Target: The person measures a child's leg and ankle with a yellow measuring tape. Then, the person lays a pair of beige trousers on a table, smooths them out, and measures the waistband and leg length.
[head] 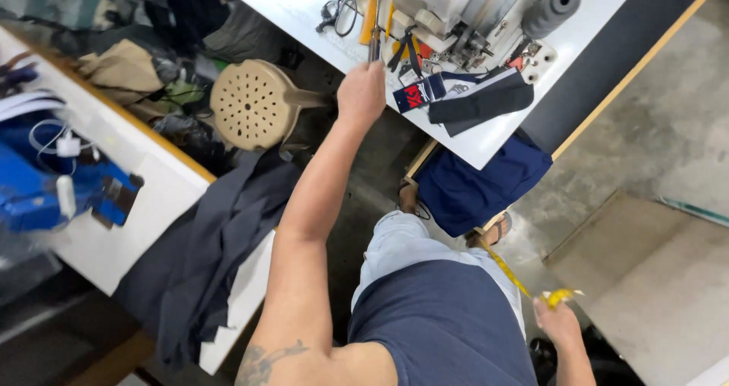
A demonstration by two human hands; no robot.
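Concrete floor (668, 128) surrounds a white worktop (486, 139) carrying a sewing machine (463, 6) and dark fabric strips (482, 101). Navy cloth (478, 185) hangs below its edge. Grey fabric (213, 257) drapes over a second worktop (144, 181) at left. A perforated beige stool (254, 103) stands between them. Left hand (361, 91) is closed on a ruler (373, 14) at the worktop edge. Right hand (558, 321) pinches a yellow tape (524, 283), low and well apart.

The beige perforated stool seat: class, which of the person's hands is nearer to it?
Left. The left hand is raised just to the right of the beige stool seat, at the table edge. The right hand hangs far lower right, holding a yellow tape measure.
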